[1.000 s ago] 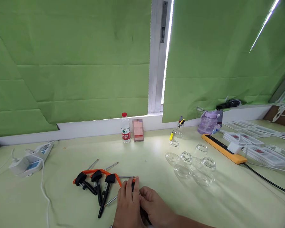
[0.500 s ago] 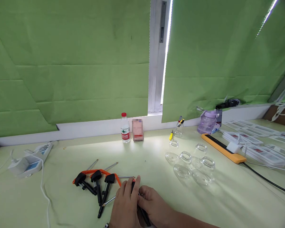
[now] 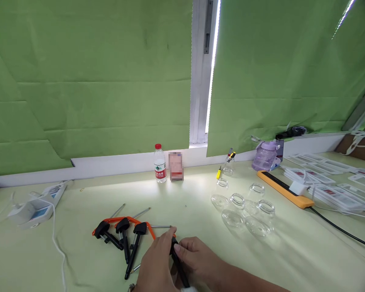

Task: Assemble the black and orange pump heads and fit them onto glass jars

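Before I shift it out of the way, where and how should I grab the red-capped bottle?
I'd wrap one hand around the bottle at its label, coming from the front left. It stands upright with a slim, round body; the pink thing is close on its right, and the white sill runs behind.

White light enters beyond the right hand (image 3: pixel 197 257), through a blown-out gap (image 3: pixel 213 61) beside the backlit green blinds (image 3: pixel 94 81); second bright slit (image 3: pixel 343 18) high to its right. Tabletop (image 3: pixel 109 190) glares palest beyond both hands. Glass jars (image 3: pixel 237 199) right of hands catch small highlights; soft shading past them. Wide-angle lean at far-right frame (image 3: pixel 363 105). Box (image 3: pixel 176 165) beyond left hand (image 3: pixel 158 259) pixelated.
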A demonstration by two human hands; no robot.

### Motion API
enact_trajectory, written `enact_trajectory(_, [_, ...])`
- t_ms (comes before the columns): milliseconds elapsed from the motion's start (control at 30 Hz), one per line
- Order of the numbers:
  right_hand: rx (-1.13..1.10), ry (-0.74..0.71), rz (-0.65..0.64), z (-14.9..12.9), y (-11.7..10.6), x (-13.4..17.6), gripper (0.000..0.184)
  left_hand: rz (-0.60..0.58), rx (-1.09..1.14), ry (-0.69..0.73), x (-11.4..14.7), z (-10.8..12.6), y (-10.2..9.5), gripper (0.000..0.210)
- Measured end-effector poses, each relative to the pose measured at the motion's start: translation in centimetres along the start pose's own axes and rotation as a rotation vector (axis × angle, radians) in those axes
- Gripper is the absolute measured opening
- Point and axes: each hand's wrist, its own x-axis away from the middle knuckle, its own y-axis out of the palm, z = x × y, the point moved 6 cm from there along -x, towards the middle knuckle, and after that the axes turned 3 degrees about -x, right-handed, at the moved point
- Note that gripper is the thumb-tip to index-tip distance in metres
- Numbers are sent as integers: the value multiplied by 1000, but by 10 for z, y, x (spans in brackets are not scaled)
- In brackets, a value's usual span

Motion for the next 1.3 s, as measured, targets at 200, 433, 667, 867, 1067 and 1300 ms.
enact_trajectory(200, [286,-111,151,-25,-52,-11,47,-268,577,-239,-6,4,-9,89])
enact_trajectory(433, [1011,-305,558,-54,-107,-43,25,-398,1123,-492,-6,0,-1,59])
enact_trajectory(667, [1191,-249,549,-64,-110,-77,19,-445,1195,-619,-26,-11,18,51])
enact_trajectory(867, [1180,-232,530,-64,-113,-78,15,-501,1185,-654,-37,-14,22,60])
enact_trajectory(1067, [1163,-220,541,-63,-114,-78,21,-512,1200,-636,-35,-25,22,53])
enact_trajectory(1300, [1139,-197,497,-65,-115,-85,15,-528,1227,-612,-35,-29,24,45])
